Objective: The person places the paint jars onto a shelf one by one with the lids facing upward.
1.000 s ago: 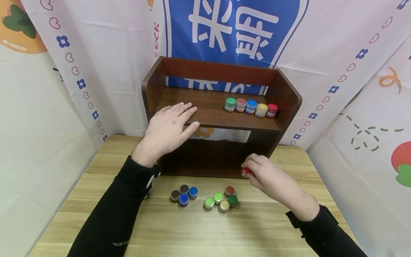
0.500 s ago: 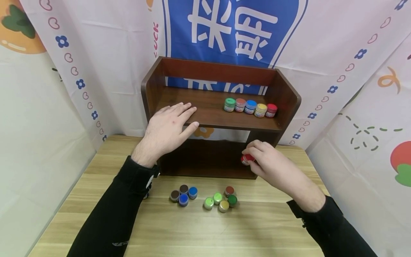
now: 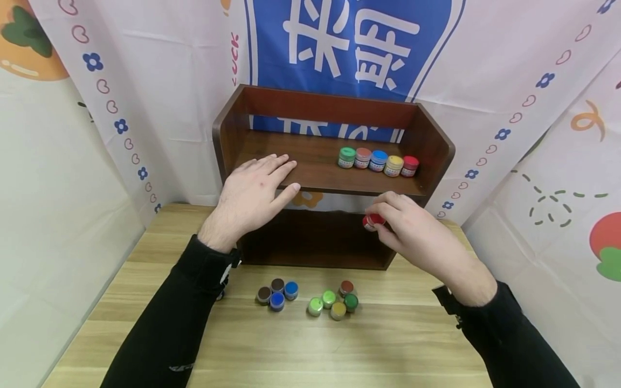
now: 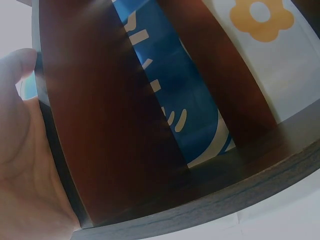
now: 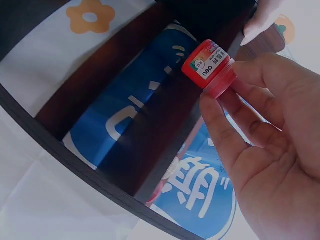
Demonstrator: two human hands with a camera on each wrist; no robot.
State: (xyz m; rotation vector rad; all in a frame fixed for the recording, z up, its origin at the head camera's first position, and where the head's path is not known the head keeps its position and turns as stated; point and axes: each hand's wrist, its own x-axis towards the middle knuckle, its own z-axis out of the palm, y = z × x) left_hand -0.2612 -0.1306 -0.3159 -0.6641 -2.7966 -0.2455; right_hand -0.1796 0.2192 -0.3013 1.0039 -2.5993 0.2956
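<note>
Between its thumb and fingers my right hand (image 3: 412, 229) pinches a small red paint jar (image 5: 209, 66) by its lid. In the head view that jar is in front of the lower opening of a dark brown wooden shelf (image 3: 315, 240), just below the upper board's front edge. My left hand (image 3: 254, 196) lies flat with straight fingers on the left part of the upper board; in the left wrist view its palm is at the board's edge. To the right on that board stand several paint jars in a row: green (image 3: 346, 158), brownish red (image 3: 362, 158), blue (image 3: 378, 161), yellow (image 3: 393, 166) and red (image 3: 409, 166).
On the wooden table (image 3: 271, 350) before the shelf are two loose groups of jars. The left one has dark brown (image 3: 264, 295) and blue (image 3: 277, 302) lids; the right one has light green (image 3: 315, 307), dark green (image 3: 351, 303), yellow (image 3: 338, 311) and brown-red (image 3: 346, 288) lids. A printed cloth (image 3: 165, 48) hangs behind.
My right hand has lifted the red paint jar from near the shelf's bottom front edge up to just below the upper board. The left hand has stayed in place.
</note>
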